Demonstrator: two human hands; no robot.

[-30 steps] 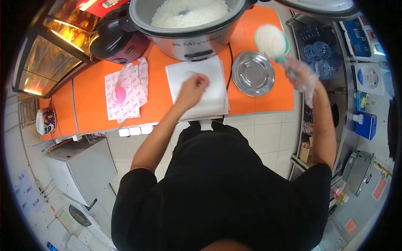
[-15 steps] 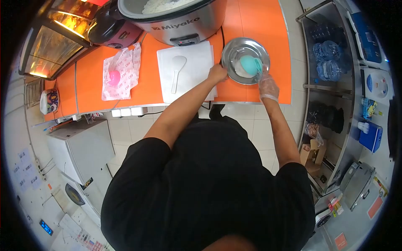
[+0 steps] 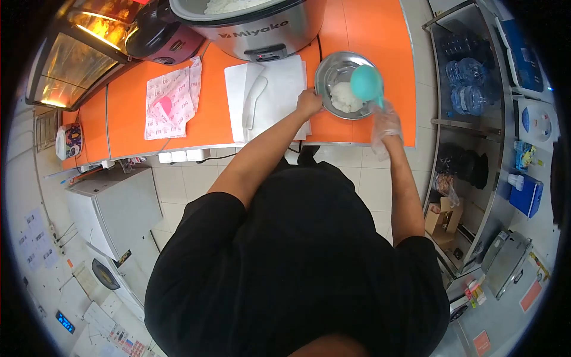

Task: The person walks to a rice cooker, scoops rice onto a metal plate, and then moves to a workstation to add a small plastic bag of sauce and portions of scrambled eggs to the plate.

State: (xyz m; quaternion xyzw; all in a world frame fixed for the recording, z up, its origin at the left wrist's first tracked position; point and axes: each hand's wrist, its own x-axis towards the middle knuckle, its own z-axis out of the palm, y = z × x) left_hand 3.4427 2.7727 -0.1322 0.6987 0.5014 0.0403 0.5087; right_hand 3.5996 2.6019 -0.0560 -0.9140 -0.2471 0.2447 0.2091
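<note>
A metal bowl stands on the orange counter with a rounded lump of white rice in it. My left hand is closed at the bowl's left rim, its fingertips partly hidden. In a clear plastic glove, my right hand grips the handle of a turquoise scoop. The scoop's round cup is over the right part of the bowl, beside the rice. Left of the bowl, a white rice paddle rests on white paper sheets.
A large Miyako rice cooker with rice inside stands at the back. Pink printed wrapping paper lies to the left, near a dark cooker and a lit glass display case. A metal shelf stands right of the counter.
My right hand has moved the scoop up and slightly right, uncovering the rice lump in the bowl. The left hand stays at the rim. The top paper and paddle look shifted.
</note>
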